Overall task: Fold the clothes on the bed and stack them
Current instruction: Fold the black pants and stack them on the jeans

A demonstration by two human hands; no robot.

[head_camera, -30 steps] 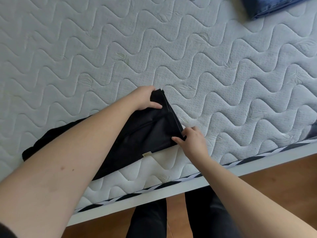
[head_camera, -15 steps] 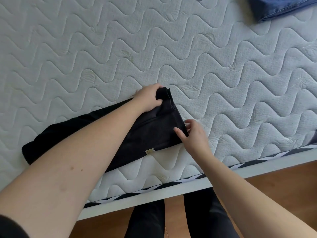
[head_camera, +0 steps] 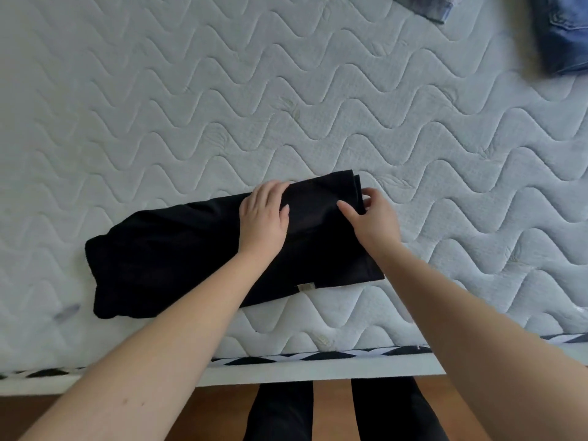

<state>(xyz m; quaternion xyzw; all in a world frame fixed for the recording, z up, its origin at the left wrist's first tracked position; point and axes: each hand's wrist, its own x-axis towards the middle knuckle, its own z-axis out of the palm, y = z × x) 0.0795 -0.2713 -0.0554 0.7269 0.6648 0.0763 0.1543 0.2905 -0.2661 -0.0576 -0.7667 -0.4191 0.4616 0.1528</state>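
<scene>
Left hand flat on black garment; right hand pinches its edge.

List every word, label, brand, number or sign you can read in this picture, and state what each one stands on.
No text can be read anywhere.
Small tan tag on the near edge of the black garment: too small and blurred to read.
Folded jeans at the mattress's far right: no legible label.
</scene>
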